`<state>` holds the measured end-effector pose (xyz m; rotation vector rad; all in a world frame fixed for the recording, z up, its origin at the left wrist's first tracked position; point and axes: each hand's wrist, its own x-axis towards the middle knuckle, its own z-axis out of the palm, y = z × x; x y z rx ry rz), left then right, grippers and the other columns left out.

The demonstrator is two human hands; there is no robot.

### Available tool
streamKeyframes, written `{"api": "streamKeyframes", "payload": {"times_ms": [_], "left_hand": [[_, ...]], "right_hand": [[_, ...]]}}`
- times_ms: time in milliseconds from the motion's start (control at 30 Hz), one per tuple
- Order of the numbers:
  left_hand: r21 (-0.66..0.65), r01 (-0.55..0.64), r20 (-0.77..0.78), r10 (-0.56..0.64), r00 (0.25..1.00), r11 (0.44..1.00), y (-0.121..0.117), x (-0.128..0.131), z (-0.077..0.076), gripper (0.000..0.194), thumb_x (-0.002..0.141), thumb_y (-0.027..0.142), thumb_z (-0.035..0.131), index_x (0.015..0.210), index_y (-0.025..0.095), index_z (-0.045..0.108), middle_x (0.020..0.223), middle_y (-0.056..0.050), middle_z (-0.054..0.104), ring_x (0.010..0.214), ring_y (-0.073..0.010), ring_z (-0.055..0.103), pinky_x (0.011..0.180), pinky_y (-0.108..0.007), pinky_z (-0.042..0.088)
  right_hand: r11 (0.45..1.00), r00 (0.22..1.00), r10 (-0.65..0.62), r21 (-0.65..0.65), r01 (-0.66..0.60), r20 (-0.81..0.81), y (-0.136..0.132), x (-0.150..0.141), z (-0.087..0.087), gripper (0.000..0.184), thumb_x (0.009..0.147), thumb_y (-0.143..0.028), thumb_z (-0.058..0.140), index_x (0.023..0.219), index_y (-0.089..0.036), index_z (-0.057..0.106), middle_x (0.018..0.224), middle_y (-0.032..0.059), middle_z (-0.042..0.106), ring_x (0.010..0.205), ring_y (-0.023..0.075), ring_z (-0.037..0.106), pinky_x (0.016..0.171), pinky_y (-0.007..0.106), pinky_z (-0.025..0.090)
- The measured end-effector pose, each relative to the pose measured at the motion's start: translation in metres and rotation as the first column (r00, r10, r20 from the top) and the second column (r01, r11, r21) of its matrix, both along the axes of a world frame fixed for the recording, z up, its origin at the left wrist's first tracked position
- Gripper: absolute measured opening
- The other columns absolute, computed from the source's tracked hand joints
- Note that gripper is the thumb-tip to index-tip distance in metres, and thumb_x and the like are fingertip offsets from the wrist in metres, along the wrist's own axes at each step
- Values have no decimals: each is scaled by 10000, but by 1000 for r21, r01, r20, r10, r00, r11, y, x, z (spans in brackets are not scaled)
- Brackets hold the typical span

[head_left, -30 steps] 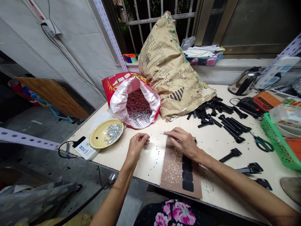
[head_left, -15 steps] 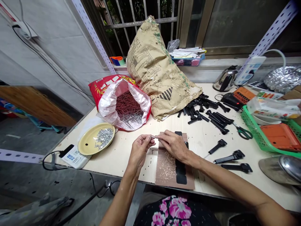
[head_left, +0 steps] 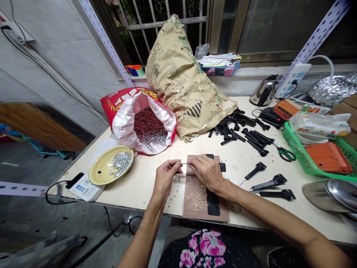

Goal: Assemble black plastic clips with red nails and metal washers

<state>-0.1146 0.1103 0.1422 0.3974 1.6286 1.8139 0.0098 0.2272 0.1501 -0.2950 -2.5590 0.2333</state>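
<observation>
My left hand (head_left: pixel 166 176) has thumb and fingertips pressed together at one end of a thin, straight, silver-grey metal pin (head_left: pixel 185 163), and my right hand (head_left: pixel 208 173) has its fingers closed over the other end, so the pin runs almost level between my two pinches, raised over the left edge of the flat brown rectangular board (head_left: pixel 192 212). Whether my left fingertips also hide something tiny against the pin's end, I cannot tell. To do this well, I would keep both pinches light and in line, letting the left steady the end while the right does any pushing or turning, since a sideways press could bend so slim a shaft. I'd want my wrists low, so that anything slipping drops on the board or the pale wood-look tabletop (head_left: pixel 156 190) and doesn't bounce away; the pale crumb-like flecks (head_left: pixel 196 195) on that board could easily swallow a small part. The shallow yellow oval dish (head_left: pixel 97 175) of small shiny metal pieces (head_left: pixel 120 163) sits left of my left hand, and the red-and-white sack (head_left: pixel 124 126) of thin rust-brown and silver pins (head_left: pixel 149 124) stands open beyond, both probably within easy reach
</observation>
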Motion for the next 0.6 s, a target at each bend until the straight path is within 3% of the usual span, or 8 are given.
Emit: {"api": "streamKeyframes", "payload": {"times_ms": [200,333,500,600], "left_hand": [[-9,14,-117,-15,993,1000,2,4,-7,220,693,309,727,814,132,675,658,3,632,593,-97,572,619,-223,456],[-30,-1,-204,-5,979,1000,2,5,-11,210,721,318,703,818,134,676,662,1,634,614,-101,573,635,-221,445],[-31,33,-194,-38,980,999,3,5,-14,222,720,332,698,805,128,676,675,-10,636,618,-109,568,641,-231,445],[-47,47,-208,-56,977,998,3,6,-13,214,726,331,694,795,130,676,666,-8,633,617,-109,564,640,-230,441]], "right_hand": [[993,998,-37,108,42,-48,-2,-1,-8,237,955,-262,419,828,-179,602,787,48,618,775,178,511,672,298,333],[998,998,-65,17,65,-22,-3,-1,-11,238,956,-280,433,822,-169,596,751,28,615,703,150,529,622,277,318],[999,999,-8,-40,9,39,1,4,-13,161,935,-243,461,956,-194,612,878,41,603,763,150,545,638,251,350],[997,999,-8,-73,11,40,3,7,-17,212,956,-249,414,953,-184,616,818,36,593,708,143,544,609,250,359]]}}
